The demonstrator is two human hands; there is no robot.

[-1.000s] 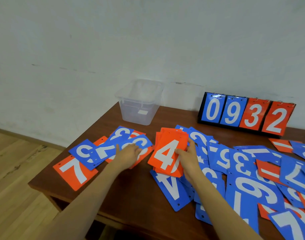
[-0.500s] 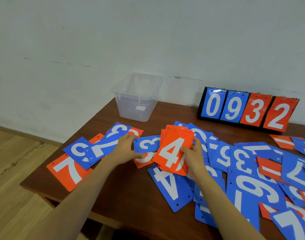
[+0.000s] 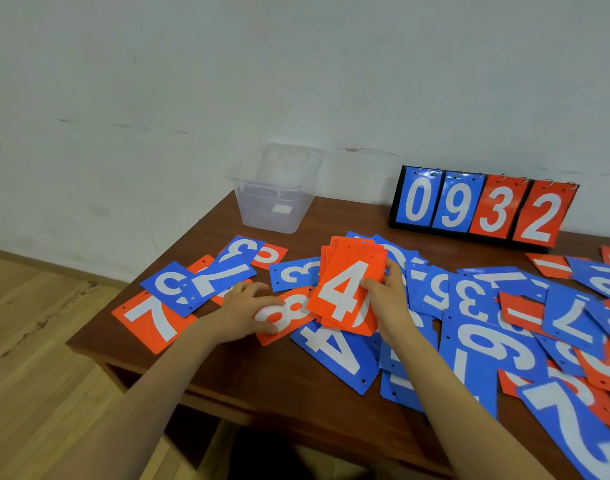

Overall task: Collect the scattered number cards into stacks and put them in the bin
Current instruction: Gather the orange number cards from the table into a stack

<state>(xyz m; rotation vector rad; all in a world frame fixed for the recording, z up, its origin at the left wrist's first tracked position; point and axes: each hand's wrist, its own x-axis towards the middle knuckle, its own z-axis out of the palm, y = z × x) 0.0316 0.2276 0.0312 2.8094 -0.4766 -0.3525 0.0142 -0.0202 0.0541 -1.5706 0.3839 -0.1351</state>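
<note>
My right hand (image 3: 386, 299) grips a stack of orange cards (image 3: 348, 289) with a white 4 on top, held tilted just above the table. My left hand (image 3: 248, 306) pinches an orange 8 card (image 3: 286, 315) at its left edge, beside the stack. Blue and orange number cards lie scattered over the brown table (image 3: 262, 382): an orange 7 (image 3: 151, 318) and blue cards (image 3: 206, 275) at the left, a blue 4 (image 3: 334, 355) under the stack, many more at the right (image 3: 525, 323). The clear plastic bin (image 3: 276, 188) stands at the table's back, nothing visible inside but a label.
A flip scoreboard (image 3: 483, 209) reading 0932 stands at the back right against the white wall. The table's left and front edges drop to a wooden floor (image 3: 37, 341). Bare wood shows between the bin and the cards.
My left hand slid right off the blue cards and took hold of the orange 8 card, now uncovered. The stack in my right hand rose a little and tilted.
</note>
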